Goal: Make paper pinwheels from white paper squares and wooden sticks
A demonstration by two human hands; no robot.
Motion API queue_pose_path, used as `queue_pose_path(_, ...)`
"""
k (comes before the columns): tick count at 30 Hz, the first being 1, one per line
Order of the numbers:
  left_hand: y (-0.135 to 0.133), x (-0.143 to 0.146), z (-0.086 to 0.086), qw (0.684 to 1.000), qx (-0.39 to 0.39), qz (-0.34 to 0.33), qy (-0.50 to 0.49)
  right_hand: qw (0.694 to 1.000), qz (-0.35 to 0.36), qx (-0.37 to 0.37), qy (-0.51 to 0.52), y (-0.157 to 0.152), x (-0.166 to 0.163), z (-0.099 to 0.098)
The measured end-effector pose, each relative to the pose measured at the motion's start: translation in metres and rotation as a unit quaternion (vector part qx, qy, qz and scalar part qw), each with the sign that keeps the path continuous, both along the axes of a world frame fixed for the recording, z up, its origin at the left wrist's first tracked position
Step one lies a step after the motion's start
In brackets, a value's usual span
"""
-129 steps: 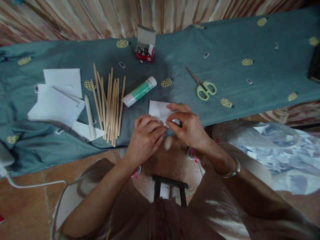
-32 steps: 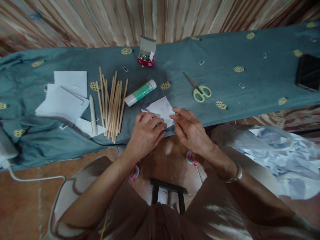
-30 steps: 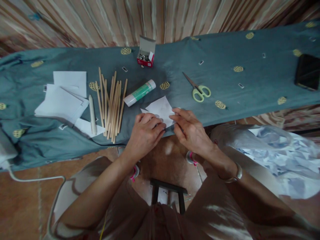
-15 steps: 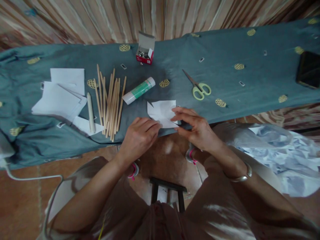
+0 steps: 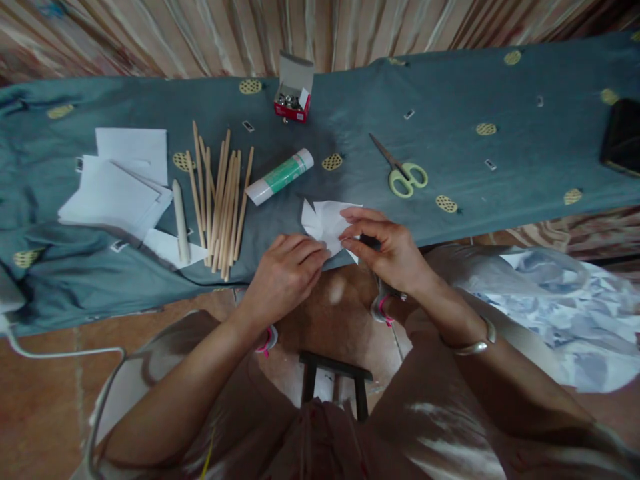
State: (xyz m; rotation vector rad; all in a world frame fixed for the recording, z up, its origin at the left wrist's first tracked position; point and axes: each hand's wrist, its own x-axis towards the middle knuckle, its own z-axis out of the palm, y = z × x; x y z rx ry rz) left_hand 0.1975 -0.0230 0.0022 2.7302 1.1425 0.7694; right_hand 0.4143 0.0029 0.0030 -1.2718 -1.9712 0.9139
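A small white folded paper (image 5: 326, 220) lies at the near edge of the blue-green cloth (image 5: 450, 160). My left hand (image 5: 285, 275) rests with curled fingers on the paper's lower left part. My right hand (image 5: 387, 245) pinches the paper's right edge between thumb and fingers. A silver bangle (image 5: 473, 343) sits on my right wrist.
A bundle of wooden sticks (image 5: 220, 197), a glue stick (image 5: 280, 177) and a stack of white papers (image 5: 120, 183) lie to the left. Green scissors (image 5: 403, 170) lie to the right, a red box of pins (image 5: 293, 93) at the back, a dark phone (image 5: 623, 137) far right.
The paper has been turned and shifted a little between my hands. My right hand now pinches its right edge, and my left hand has stayed on its lower left.
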Motion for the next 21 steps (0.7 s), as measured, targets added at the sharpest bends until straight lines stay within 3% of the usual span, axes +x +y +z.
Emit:
queue_pose_path(9,0.0,0.0,-0.005,1.0,-0.025,-0.002,-0.009,0.996,-0.033,0.066,-0.058,0.003,-0.015,-0.003)
queue_pose_path(21,-0.001,-0.001,-0.001,1.0,-0.013,-0.007,0.006,0.993,-0.043,0.07,-0.081,0.003,-0.019,-0.003)
